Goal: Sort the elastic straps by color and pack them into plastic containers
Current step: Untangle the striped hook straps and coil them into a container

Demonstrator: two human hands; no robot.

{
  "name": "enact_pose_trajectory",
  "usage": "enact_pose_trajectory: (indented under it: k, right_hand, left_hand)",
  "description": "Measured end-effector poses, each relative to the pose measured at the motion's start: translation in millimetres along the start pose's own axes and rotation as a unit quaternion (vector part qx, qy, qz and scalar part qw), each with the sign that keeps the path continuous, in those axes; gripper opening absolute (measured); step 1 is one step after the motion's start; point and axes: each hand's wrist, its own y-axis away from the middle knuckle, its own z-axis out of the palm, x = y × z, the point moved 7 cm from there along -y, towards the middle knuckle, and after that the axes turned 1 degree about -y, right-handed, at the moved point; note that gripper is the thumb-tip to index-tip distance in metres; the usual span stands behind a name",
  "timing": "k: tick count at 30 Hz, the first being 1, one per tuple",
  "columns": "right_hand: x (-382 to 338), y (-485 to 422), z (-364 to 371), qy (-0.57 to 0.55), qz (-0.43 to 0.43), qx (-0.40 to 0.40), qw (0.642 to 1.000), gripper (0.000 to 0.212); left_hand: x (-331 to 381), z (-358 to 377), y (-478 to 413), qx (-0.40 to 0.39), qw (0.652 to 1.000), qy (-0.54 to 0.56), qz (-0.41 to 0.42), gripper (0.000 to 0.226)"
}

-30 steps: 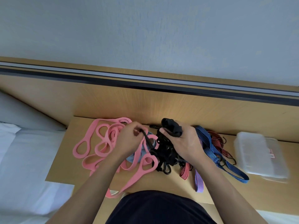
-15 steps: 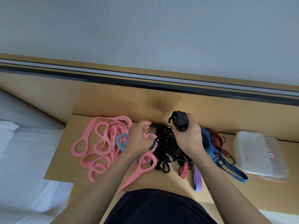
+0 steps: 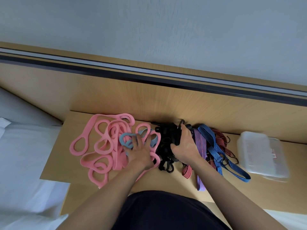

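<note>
My left hand (image 3: 141, 151) lies flat on the light wooden counter (image 3: 56, 165), fingers spread, its grip closed on nothing; the fingertips press on a grey-blue looped elastic strap (image 3: 123, 138). Under and to the outer side of this hand spreads the tangle of pink looped elastic straps (image 3: 99, 143).

My right hand (image 3: 183, 146) sits just beside the left, its grip curled around the bundle of black elastic straps (image 3: 167, 138); fingers wrap the bundle's far side and the thumb lies on its near side. More black loops trail from the grip toward me onto the counter.

To the outer side of the right grip lie the striped cords: a purple-and-red striped elastic strap (image 3: 199, 141), blue striped elastic straps (image 3: 216, 150) and red striped elastic straps with dark hooks (image 3: 221, 141), overlapping.

Farther out from that grip stand the clear plastic containers with lids (image 3: 260, 153), stacked and blurred, apart from all straps.

Beyond the straps rises a wooden wall panel (image 3: 149, 97).
</note>
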Motion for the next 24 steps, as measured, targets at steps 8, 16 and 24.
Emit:
enact_pose_trajectory:
  k: [8, 16, 24]
  right_hand:
    - [-4, 12, 3, 0.017, -0.027, 0.017, 0.999, 0.083]
    - [-4, 17, 14, 0.032, -0.042, 0.011, 0.999, 0.083]
    - [-16, 12, 34, 0.04, -0.047, -0.021, 0.998, 0.079]
  left_hand:
    - [-18, -20, -15, 0.053, 0.998, -0.014, -0.012, 0.104]
    - [-42, -50, -17, 0.063, 0.988, 0.129, 0.051, 0.084]
    - [-106, -142, -5, 0.151, 0.932, 0.33, 0.016, 0.027]
